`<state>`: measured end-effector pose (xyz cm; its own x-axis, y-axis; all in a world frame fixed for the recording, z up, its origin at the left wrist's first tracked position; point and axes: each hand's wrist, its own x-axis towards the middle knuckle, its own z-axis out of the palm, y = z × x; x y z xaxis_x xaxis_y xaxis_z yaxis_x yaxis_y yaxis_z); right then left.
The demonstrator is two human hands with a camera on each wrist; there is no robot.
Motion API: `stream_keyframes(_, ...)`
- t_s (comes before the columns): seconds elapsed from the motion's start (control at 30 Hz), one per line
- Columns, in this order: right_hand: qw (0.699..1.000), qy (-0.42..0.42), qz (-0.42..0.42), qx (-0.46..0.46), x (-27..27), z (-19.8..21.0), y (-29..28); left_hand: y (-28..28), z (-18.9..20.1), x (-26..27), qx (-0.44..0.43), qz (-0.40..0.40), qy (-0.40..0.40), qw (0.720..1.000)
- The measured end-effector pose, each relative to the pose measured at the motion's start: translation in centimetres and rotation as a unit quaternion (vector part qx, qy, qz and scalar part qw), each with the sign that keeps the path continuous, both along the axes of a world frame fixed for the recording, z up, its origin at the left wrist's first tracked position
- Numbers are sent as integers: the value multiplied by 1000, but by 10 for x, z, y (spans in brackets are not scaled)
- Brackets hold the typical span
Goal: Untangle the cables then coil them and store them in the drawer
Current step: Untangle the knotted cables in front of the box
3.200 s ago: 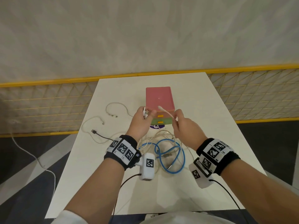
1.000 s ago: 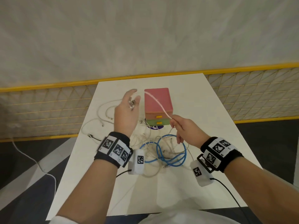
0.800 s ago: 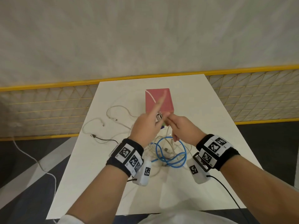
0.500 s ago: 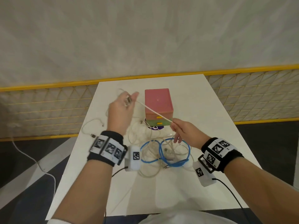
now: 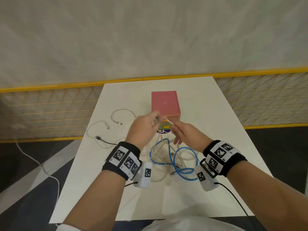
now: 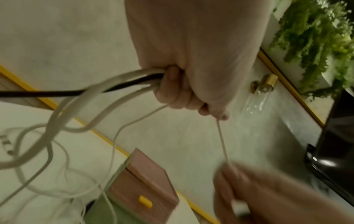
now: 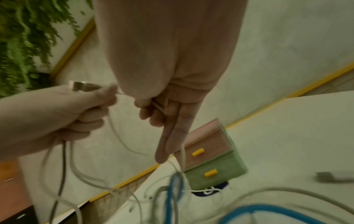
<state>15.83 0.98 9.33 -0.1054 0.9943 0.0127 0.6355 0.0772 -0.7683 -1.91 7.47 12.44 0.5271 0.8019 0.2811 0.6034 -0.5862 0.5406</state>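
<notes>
A thin white cable (image 5: pixel 169 122) is stretching between both hands, short taut run going left-right w/ a slight near-far slant, lifted above the surface (image 5: pixel 208 117) just in front of the drawer box (image 5: pixel 165 102).

Left hand (image 5: pixel 143 130) is fisting around a bundle: a couple of white cables plus one black cable (image 6: pixel 47 92), fingers (image 6: pixel 172 91) curling tight; a metal plug end (image 7: pixel 80 85) is sticking out past the thumb. Right hand (image 5: pixel 185 134) is pinching the thin white cable btwn thumb and curled fingers, w/ one finger (image 7: pixel 170 136) pointing straight down toward the box.

The rest of the tangle is lying on the surface near the wrists: a blue cable (image 5: pixel 176 157) is looping in two rough rings, mixed w/ pale cables (image 5: pixel 160 164) crossing through it. Left of that, two white cables are curving in open arcs, ends pointing near-right, and a black plug (image 5: pixel 98 138) is resting near the left edge, its lead running right toward the left wrist.

The drawer box is sitting far-centre, pink top, pink and green drawer fronts w/ yellow handles facing the person; both drawers look closed.
</notes>
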Motion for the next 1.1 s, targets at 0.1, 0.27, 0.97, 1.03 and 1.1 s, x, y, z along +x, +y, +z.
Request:
stream_keyframes(0.1, 999, 13, -28, -34, 10, -11, -5, 19, 11, -21, 63, 124, -57, 989)
stream_keyframes(0.27, 1000, -9, -17, -20, 4, -10, -1, 6, 14, -14, 31, 99, -30, 994)
stream_keyframes(0.97, 978, -172, -42, -109, 26, -37, -3, 6, 11, -3, -180, -24, 89, 979)
stream_keyframes(1.03, 978, -177, -61, -94, 30, -37, -3, 20, 14, -7, -105, 96, -18, 990)
stream_keyframes(1.1, 976, -185, -79, -78, 34, -38, -2, 34, 23, -18, -44, 198, -156, 967)
